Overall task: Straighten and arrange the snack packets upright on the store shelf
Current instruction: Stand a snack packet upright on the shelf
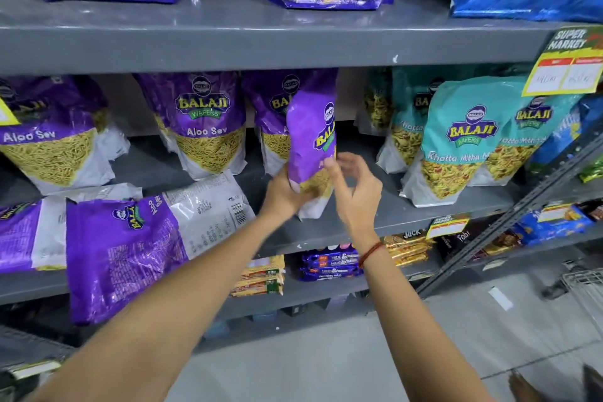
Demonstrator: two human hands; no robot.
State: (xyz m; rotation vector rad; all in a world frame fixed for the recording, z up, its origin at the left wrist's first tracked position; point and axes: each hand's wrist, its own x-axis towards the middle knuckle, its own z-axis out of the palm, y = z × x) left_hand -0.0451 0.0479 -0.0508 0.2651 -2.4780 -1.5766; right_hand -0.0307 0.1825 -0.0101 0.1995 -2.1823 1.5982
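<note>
Left hand fingers closed around the base of a glossy purple plastic snack packet, long axis upright, near the grey metal shelf's front edge. Right hand fingers open, empty, just beside it.

Glossy plastic snack packets, matt grey metal shelf

held packet: purple Aloo Sev pack, upright, turned edge-on, bottom gripped by left hand, just above the shelf
standing purple packets: Aloo Sev packs upright along the back, faces forward, leaning slightly
fallen packets: purple packs lying flat at the front left, one overhanging the shelf edge
teal packets: Khatta Mitha packs, upright, on the right, leaning together
</note>
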